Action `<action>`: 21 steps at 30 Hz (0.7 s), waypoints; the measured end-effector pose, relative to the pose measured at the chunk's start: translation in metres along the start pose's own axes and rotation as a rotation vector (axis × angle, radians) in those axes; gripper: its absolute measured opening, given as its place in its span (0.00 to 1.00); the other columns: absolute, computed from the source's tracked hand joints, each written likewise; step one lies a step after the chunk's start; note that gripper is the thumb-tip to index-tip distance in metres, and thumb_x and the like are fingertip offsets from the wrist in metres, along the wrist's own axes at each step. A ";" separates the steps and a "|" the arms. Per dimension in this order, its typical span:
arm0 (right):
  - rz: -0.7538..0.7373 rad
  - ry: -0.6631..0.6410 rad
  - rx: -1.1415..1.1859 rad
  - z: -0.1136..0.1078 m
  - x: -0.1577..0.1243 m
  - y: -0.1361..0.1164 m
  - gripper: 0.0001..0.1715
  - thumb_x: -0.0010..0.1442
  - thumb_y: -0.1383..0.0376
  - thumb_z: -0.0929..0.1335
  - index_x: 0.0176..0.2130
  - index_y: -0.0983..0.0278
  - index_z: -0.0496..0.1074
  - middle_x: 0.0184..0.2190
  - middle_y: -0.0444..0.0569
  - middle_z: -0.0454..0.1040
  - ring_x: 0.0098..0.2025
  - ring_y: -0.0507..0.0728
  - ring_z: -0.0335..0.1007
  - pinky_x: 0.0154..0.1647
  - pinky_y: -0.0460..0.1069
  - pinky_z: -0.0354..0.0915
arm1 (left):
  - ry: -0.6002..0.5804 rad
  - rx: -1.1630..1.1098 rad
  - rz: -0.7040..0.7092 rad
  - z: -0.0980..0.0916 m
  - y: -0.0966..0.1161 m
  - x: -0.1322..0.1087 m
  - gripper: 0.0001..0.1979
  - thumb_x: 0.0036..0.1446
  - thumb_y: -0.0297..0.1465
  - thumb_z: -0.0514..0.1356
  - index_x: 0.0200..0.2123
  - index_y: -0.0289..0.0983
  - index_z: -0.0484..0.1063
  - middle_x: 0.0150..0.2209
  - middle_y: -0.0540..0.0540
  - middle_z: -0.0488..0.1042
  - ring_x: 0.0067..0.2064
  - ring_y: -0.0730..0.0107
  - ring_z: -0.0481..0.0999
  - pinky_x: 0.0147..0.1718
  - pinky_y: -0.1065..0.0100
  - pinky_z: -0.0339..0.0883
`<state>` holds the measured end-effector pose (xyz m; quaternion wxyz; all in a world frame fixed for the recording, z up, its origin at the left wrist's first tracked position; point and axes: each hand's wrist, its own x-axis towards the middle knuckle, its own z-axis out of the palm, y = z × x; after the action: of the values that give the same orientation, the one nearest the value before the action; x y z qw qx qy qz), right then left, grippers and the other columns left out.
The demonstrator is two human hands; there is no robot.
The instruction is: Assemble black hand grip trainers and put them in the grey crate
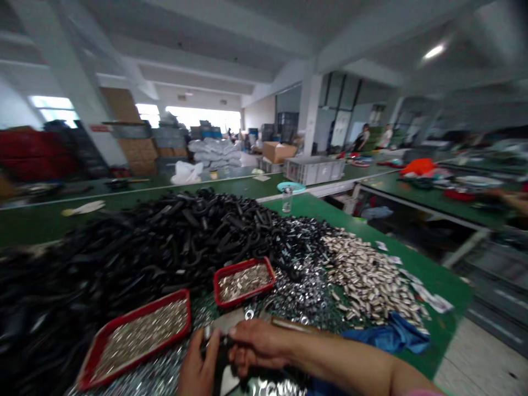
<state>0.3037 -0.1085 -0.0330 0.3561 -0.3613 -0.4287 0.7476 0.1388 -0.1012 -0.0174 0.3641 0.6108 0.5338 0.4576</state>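
At the front edge of the pile, my left hand [200, 360] pinches a small ribbed metal part [207, 332] between thumb and finger; it looks like a spring, but blur hides its details. My right hand [259, 344] is close beside it with its fingers curled together. What the right fingers grip is hidden. Just above the hands lies a flat greyish piece [230, 320], and a metal ring [249, 314] is near the right knuckles. Two red trays hold small metal pieces: the larger tray [136, 315] at left, the smaller tray [244, 270] ahead.
A big heap of black curved parts [173, 236] covers the table's left. Shiny metal fittings [305, 280] and pale metal cylinders [371, 275] spread rightward, with a blue cloth [391, 333] near the edge. A clear cup [287, 199] and grey crate [314, 170] stand behind.
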 end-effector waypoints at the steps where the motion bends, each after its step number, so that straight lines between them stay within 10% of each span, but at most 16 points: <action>1: -0.023 0.047 0.010 0.007 -0.007 -0.001 0.32 0.50 0.39 0.73 0.33 0.63 0.65 0.23 0.39 0.69 0.19 0.47 0.61 0.23 0.46 0.65 | 0.008 0.035 -0.027 -0.001 0.002 -0.003 0.15 0.53 0.47 0.60 0.30 0.42 0.71 0.28 0.48 0.72 0.32 0.57 0.73 0.34 0.61 0.68; 8: 0.238 -0.121 -0.278 0.009 -0.020 -0.017 0.42 0.66 0.37 0.48 0.28 0.64 0.68 0.13 0.41 0.63 0.10 0.48 0.48 0.12 0.45 0.49 | -0.158 -0.006 -0.006 -0.009 -0.008 -0.011 0.15 0.65 0.43 0.54 0.35 0.38 0.68 0.33 0.48 0.72 0.36 0.67 0.70 0.39 0.67 0.63; 13: -0.199 0.196 -0.904 0.012 -0.020 -0.011 0.30 0.61 0.39 0.64 0.37 0.63 0.69 0.31 0.52 0.75 0.28 0.55 0.70 0.27 0.48 0.62 | -0.103 -0.104 -0.104 -0.009 -0.007 -0.017 0.14 0.66 0.43 0.54 0.37 0.38 0.68 0.34 0.49 0.72 0.35 0.69 0.70 0.37 0.69 0.62; 18: 0.240 -0.251 -0.395 0.013 -0.022 -0.005 0.45 0.66 0.38 0.40 0.33 0.62 0.66 0.16 0.42 0.66 0.11 0.51 0.52 0.14 0.46 0.52 | -0.178 0.038 0.023 -0.012 -0.001 -0.020 0.14 0.67 0.41 0.54 0.33 0.38 0.67 0.31 0.50 0.69 0.34 0.69 0.67 0.36 0.68 0.59; 21: 0.133 -0.103 -0.438 0.011 -0.023 -0.009 0.38 0.63 0.35 0.53 0.37 0.63 0.68 0.24 0.46 0.74 0.15 0.50 0.59 0.15 0.45 0.53 | -0.185 0.030 0.002 -0.011 0.001 -0.020 0.14 0.67 0.41 0.54 0.32 0.38 0.66 0.30 0.51 0.68 0.33 0.69 0.67 0.35 0.68 0.59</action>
<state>0.3080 -0.1285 -0.0152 0.1970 -0.4189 -0.5733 0.6760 0.1288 -0.1218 -0.0161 0.4023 0.6564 0.5038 0.3917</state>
